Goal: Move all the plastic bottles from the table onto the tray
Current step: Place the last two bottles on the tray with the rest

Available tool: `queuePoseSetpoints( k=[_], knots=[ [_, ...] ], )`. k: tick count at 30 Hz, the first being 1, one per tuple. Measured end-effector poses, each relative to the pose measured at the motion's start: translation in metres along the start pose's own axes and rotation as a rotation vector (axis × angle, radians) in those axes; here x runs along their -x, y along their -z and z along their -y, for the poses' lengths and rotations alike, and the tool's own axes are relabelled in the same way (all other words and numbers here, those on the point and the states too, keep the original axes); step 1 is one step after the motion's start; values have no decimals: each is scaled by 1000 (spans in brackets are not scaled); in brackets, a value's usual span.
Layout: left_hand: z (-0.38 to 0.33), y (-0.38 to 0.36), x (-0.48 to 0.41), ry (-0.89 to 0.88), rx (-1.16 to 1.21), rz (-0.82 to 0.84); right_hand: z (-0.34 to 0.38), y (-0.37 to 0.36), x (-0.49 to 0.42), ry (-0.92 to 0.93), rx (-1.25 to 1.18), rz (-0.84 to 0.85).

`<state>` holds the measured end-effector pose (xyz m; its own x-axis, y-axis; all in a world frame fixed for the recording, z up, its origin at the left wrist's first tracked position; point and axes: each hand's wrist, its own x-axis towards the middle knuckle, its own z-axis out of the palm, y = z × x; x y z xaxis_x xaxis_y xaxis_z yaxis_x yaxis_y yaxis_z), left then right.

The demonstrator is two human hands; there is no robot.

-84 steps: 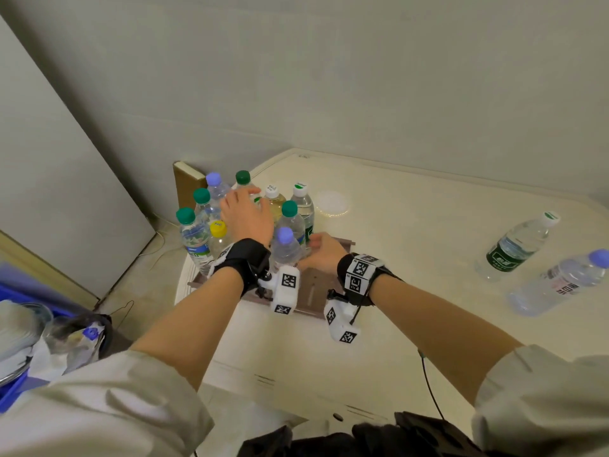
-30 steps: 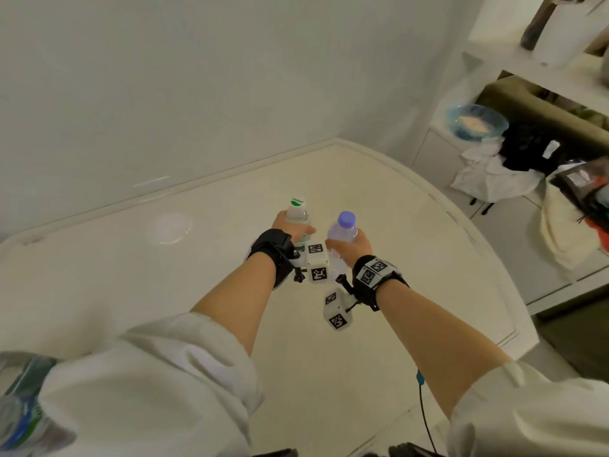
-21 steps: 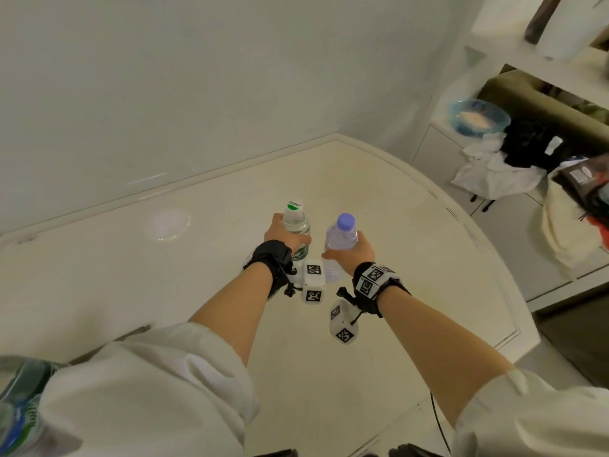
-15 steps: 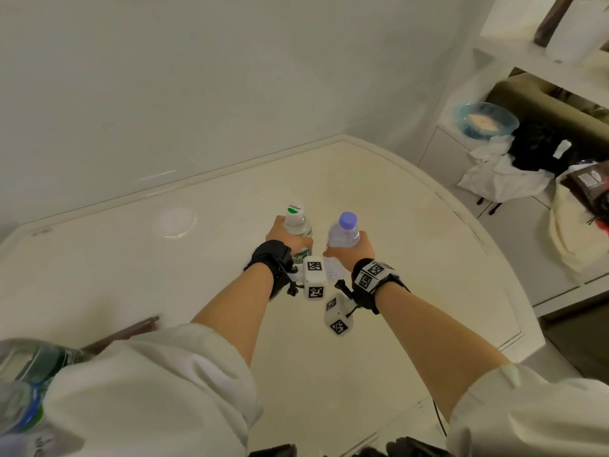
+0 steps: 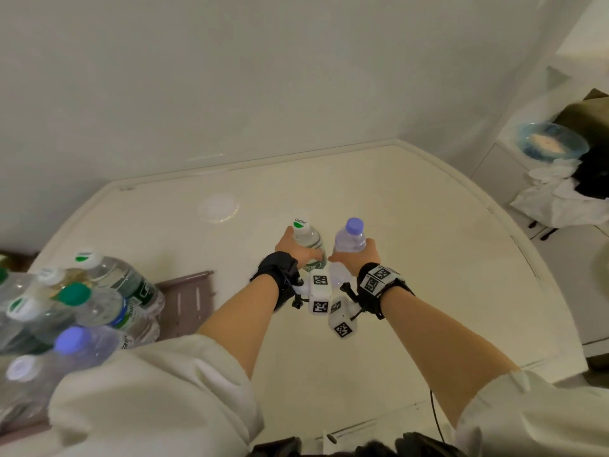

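Note:
My left hand [image 5: 292, 250] grips a clear bottle with a white-and-green cap [image 5: 306, 239], held upright above the table. Right beside it, my right hand [image 5: 357, 257] grips a clear bottle with a purple cap [image 5: 350, 240], also upright. The two bottles almost touch. At the left edge of the view stands the brown slotted tray [image 5: 189, 298], crowded with several plastic bottles [image 5: 99, 301] with green, white and purple caps. My left sleeve hides the tray's near part.
The cream table [image 5: 428, 258] has a curved right edge and meets the white wall at the back. A round white disc [image 5: 219, 209] lies near the back. Off to the right, a low cabinet carries a blue bowl [image 5: 552, 145] and crumpled cloths [image 5: 560, 199].
Both hands left the tray, took one bottle each from the table's right side and lifted them. In the last second the view has swung left, bringing the tray back into sight.

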<state>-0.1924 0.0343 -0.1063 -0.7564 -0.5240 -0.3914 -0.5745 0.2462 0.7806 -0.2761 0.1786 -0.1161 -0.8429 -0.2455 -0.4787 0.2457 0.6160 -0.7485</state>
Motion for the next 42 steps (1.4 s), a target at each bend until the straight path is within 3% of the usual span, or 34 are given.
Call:
queuePoseSetpoints(
  k=[9,20,28,36,42],
  knots=[
    [18,37,79,19,-109,-109,4,-48,47,66,-17,83],
    [34,131,143,16,-121,-446,87,-95,113,463,15,191],
    [56,178,174,44,-173,-574,120,-150,139,496,33,310],
    [81,193,187,163,-281,-579,121,-190,147,557,151,406],
    [81,194,183,179,-274,-586,119,-201,139,513,81,505]
  ],
)
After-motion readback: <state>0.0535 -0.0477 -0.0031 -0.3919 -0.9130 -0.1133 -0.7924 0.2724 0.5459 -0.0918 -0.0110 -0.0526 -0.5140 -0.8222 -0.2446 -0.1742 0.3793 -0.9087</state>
